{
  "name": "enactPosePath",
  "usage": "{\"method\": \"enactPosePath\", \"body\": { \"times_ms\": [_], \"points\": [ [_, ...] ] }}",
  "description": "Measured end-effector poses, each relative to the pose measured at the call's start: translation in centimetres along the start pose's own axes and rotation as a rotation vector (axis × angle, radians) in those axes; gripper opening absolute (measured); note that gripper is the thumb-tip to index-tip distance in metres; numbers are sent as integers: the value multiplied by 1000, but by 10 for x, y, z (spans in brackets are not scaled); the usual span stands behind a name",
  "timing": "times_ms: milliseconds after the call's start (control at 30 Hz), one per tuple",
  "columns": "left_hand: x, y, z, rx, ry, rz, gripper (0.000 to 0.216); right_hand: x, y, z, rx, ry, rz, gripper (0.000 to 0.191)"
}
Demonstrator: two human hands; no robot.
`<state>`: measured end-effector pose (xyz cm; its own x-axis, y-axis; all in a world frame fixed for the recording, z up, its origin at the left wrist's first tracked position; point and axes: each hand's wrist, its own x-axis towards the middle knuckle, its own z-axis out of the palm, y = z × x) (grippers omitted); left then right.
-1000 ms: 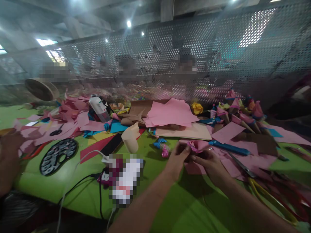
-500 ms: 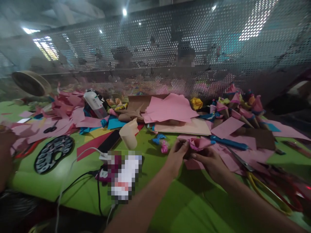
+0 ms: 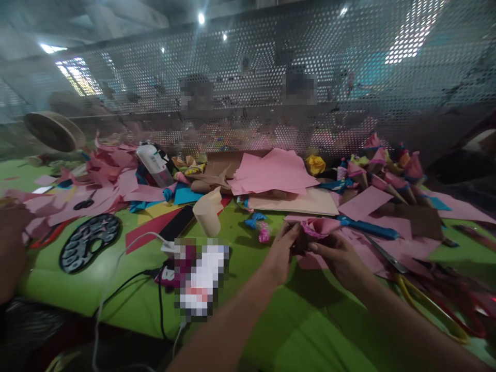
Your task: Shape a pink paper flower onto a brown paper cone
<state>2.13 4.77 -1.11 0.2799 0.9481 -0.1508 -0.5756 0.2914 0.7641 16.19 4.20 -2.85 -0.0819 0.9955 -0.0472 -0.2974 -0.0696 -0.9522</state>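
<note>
Both hands pinch pink paper flower (image 3: 318, 227) above green table (image 3: 248, 305): left hand (image 3: 281, 253) at its base, right hand (image 3: 336, 257) under petals. Flower half-shaped (stem not visible); finished cones (image 3: 382, 173) piled beyond, loose pink sheets (image 3: 273, 175) unused.

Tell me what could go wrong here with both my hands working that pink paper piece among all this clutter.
1. The left hand and right hand pinch the pink paper piece from both sides; a hard pull might tear or crush it.
2. Scissors lie just right of the right hand, so a sideways sweep could catch the blades.
3. The white cable runs left of the left forearm and could snag.
</note>
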Motion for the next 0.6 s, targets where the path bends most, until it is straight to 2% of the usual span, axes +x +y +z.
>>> {"method": "enactPosePath", "body": {
  "times_ms": [167,367,600],
  "points": [
    [-3,2,1,55,36,-28,51,-1,-1,0,-21,-35,3,32],
    [-6,8,8,-5,55,-26,55,-1,0,-1,-19,-67,12,33],
    [-5,6,6,16,23,-1,49,-1,3,-3,4,-57,13,32]
  ]
}}
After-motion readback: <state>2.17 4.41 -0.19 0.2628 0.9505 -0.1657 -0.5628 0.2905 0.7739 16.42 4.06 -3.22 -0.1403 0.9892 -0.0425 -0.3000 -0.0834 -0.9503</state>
